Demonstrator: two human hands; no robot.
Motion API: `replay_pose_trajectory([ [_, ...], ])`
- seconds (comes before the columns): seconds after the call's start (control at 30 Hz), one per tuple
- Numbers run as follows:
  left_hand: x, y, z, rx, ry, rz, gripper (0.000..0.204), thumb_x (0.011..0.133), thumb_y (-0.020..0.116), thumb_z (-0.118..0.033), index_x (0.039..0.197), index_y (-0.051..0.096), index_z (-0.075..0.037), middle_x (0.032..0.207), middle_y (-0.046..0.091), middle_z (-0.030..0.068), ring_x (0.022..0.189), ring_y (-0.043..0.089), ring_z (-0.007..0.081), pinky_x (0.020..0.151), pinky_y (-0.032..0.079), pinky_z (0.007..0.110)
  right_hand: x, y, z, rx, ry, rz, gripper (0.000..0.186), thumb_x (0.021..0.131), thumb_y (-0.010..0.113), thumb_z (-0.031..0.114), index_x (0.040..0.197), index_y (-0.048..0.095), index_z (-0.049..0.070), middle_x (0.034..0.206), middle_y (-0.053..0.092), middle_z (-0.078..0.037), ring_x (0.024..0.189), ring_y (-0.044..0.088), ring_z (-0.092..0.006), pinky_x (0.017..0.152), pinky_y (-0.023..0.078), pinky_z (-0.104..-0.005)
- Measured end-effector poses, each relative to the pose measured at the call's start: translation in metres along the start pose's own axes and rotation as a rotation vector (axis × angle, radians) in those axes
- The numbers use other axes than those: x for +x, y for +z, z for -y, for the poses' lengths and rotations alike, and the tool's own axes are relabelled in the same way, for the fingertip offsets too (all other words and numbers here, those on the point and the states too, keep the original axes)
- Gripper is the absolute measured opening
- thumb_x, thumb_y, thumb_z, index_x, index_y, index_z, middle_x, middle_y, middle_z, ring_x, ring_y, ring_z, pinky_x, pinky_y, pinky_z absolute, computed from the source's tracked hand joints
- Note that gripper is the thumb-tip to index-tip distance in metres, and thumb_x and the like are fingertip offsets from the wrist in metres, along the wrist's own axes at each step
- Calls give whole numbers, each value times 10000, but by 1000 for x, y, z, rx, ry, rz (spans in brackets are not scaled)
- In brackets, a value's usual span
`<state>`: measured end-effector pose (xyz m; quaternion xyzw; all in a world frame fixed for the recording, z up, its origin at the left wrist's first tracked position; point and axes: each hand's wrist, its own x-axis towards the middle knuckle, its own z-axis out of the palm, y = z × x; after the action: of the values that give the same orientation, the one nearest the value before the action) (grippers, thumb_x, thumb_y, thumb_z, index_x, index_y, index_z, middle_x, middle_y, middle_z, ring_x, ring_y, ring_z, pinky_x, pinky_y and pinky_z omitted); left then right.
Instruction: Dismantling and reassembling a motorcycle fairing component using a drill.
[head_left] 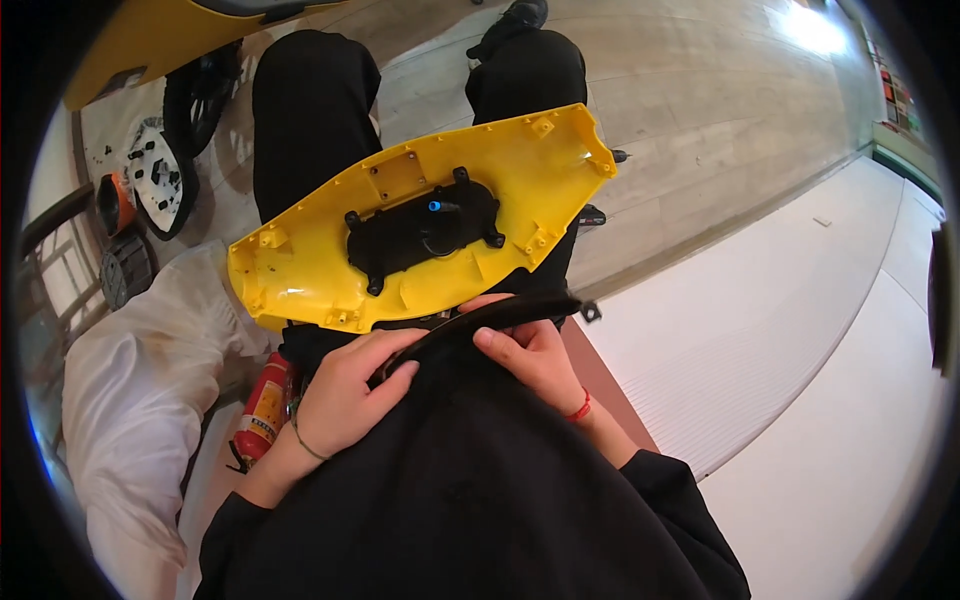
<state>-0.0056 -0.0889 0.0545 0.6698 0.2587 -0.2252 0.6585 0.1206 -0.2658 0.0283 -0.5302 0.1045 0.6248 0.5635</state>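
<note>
My left hand [355,390] and my right hand [525,355] both grip a long, curved black strip [540,305] over my lap, with a small mounting tab at its right end. My left hand's fingers are wrapped on the strip's left part, and my right thumb presses its middle. Just beyond, a yellow plastic panel [300,280] lies across my knees, inner side up, with screw bosses along its edges. A black housing [400,240] with a small blue piece [435,206] sits in the panel's middle.
Left are white fabric [140,400], a red fire extinguisher [262,405], dark round parts [125,270], a white part [158,175] and a large yellow piece [130,40]. Right are wooden floor [680,150], small tools [592,216] and white boards [750,300].
</note>
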Motion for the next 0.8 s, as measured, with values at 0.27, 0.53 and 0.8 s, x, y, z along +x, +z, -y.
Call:
replay_pose_trajectory([
  [0.27,-4,-2,11,725,492,-276,587,545,664,46,1118,553,-15,954,584,131,814,584,296,695,474,346,1,14,1,33,13,-118,283,873,594,270,993,581,14,860,546,22,756,463,-43,646,391,-200],
  [0.53,2,-11,9,711,528,-266,608,534,642,81,1124,563,-39,973,567,115,835,569,295,715,467,354,4,18,5,96,135,-127,235,871,591,260,943,599,36,685,469,65,630,402,-27,560,315,-187],
  [0.8,23,-43,-35,489,566,-428,378,607,606,97,957,634,-41,863,625,92,791,595,262,673,464,311,-38,29,52,-838,-711,-200,259,690,755,142,873,598,46,534,455,0,412,393,-84,397,305,-225],
])
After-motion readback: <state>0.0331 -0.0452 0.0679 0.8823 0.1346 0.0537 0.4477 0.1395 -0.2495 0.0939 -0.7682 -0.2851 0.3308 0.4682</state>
